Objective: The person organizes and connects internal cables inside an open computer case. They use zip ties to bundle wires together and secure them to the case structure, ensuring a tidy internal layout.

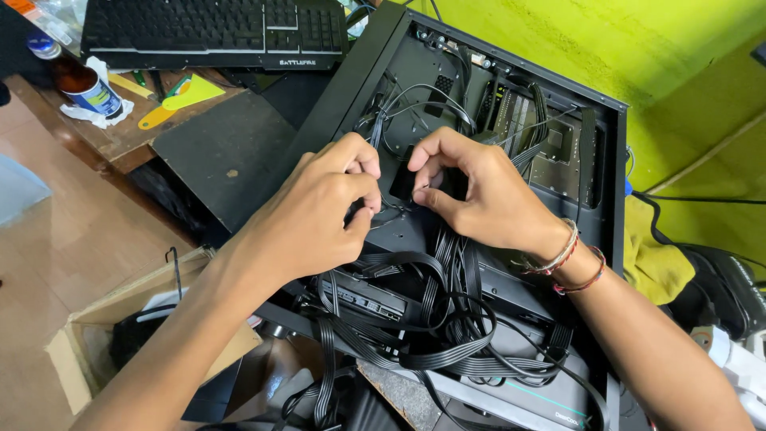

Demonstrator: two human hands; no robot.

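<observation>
- Left hand (319, 211): fingers curled, thumb and forefinger pinched on a thin black wire (392, 209) over the case (610, 183) interior.
- Right hand (471, 187): fingertips pressed together on the same wire, just beside the left hand; bracelets (568, 262) on the wrist.
- Wire: runs between both hands, above the case's inner panel.
- Cables (447, 319): tangled bundle at the near end of the case.
- Keyboard (211, 32): beyond the case, on the bench.
- Bottle (84, 84): left of the case, near the keyboard.
- Cardboard box (96, 335): left of the case, on the floor.

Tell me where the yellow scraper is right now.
In the head view, the yellow scraper lies at the upper left on the wooden bench, just below the black keyboard and right of the brown bottle.
</observation>
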